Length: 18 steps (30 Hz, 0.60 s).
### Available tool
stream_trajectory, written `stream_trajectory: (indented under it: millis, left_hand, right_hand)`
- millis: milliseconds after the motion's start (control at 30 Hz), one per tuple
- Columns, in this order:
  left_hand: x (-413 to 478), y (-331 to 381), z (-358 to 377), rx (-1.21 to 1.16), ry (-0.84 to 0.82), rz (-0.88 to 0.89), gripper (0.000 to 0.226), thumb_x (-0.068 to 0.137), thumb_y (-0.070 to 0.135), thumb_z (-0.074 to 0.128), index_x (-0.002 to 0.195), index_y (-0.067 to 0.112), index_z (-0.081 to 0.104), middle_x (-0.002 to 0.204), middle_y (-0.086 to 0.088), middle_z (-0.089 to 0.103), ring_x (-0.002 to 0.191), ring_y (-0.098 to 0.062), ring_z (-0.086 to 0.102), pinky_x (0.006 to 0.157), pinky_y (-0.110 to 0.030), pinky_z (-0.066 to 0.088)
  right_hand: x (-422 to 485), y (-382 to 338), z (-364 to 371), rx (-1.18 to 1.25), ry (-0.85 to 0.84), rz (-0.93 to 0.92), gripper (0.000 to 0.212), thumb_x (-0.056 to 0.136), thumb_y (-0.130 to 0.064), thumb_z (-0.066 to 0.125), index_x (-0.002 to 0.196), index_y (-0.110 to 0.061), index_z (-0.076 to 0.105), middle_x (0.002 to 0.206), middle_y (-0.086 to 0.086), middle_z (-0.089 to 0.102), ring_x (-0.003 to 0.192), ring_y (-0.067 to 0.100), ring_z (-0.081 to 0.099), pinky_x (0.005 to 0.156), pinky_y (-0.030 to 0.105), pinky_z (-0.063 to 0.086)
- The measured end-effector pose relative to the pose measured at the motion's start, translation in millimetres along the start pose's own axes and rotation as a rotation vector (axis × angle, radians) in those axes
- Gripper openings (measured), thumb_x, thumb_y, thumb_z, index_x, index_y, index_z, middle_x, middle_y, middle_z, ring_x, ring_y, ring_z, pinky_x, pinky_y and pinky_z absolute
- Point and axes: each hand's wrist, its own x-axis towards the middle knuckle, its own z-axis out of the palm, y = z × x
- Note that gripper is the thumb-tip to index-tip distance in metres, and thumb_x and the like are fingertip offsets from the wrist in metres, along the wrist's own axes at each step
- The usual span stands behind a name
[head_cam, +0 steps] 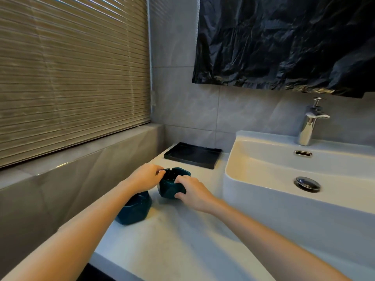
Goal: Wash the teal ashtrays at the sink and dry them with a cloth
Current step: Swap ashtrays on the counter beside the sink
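Two teal ashtrays are set on the white table [182, 240], left of the sink. The nearer ashtray [136, 209] stands untouched and is partly covered by the left forearm that passes above it. Just beyond it, the farther ashtray [169, 189] is held from both sides. Its left rim is pinched by the curled fingers of the left hand [145, 177]. Its right wall is gripped by the right hand [194, 192], with the thumb low on the outer face and the fingers hooked over the rim. Whether its base rests on the table or is just lifted cannot be told.

The faceted, glossy body suggests glazed ceramic. It is to be treated as rigid, fairly heavy for its size and liable to chip if knocked against the sink [263, 209]. Once wetted, the glaze is expected to become slippery. A grip across opposite walls, with fingers hooked inside the rim, is advised; a pinch on the notched rim alone should not be relied on.

Farther back, a black tray [192, 157] lies on the table by the wall, and a chrome tap [307, 126] stands behind the basin. No running water is seen. No cloth is seen.
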Motion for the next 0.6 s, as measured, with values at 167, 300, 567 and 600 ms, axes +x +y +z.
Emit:
stream_trajectory:
  millis: [167, 300, 567, 600]
  left_hand:
    - [5, -7, 12, 0.025, -0.009, 0.012, 0.035, 0.1, 0.031, 0.038, 0.125, 0.021, 0.061, 0.116, -0.001, 0.068, 0.1, -0.018, 0.061, 0.08, -0.025, 0.045]
    - [8, -13, 19, 0.027, -0.018, -0.013, 0.037, 0.1, 0.032, 0.038, 0.128, 0.019, 0.058, 0.119, -0.004, 0.066, 0.105, -0.02, 0.06, 0.089, -0.034, 0.049]
    - [1, -17, 19, 0.037, 0.007, -0.012, 0.04, 0.1, 0.037, 0.039, 0.136, 0.024, 0.05, 0.126, 0.0, 0.062, 0.112, -0.018, 0.057, 0.092, -0.031, 0.046]
    - [-2, -20, 17, 0.037, 0.028, -0.009, 0.04, 0.099, 0.038, 0.039, 0.137, 0.026, 0.049, 0.128, 0.002, 0.061, 0.114, -0.017, 0.056, 0.094, -0.032, 0.046]
  right_hand:
    - [4, 6, 9, 0.0, -0.028, 0.007, 0.021, 0.091, -0.02, 0.062, 0.108, -0.016, 0.052, 0.115, 0.006, 0.056, 0.099, 0.023, 0.053, 0.077, 0.028, 0.04]
    - [5, 9, 13, -0.005, -0.039, 0.002, 0.021, 0.09, -0.019, 0.062, 0.109, -0.015, 0.053, 0.114, 0.006, 0.055, 0.1, 0.024, 0.054, 0.081, 0.031, 0.043]
    - [4, 11, 10, -0.078, -0.063, 0.01, 0.029, 0.091, -0.024, 0.061, 0.119, -0.02, 0.056, 0.122, 0.002, 0.055, 0.109, 0.022, 0.053, 0.083, 0.03, 0.043]
    - [3, 8, 7, -0.093, -0.042, 0.015, 0.031, 0.091, -0.027, 0.06, 0.122, -0.024, 0.056, 0.125, -0.001, 0.053, 0.11, 0.02, 0.053, 0.086, 0.033, 0.045]
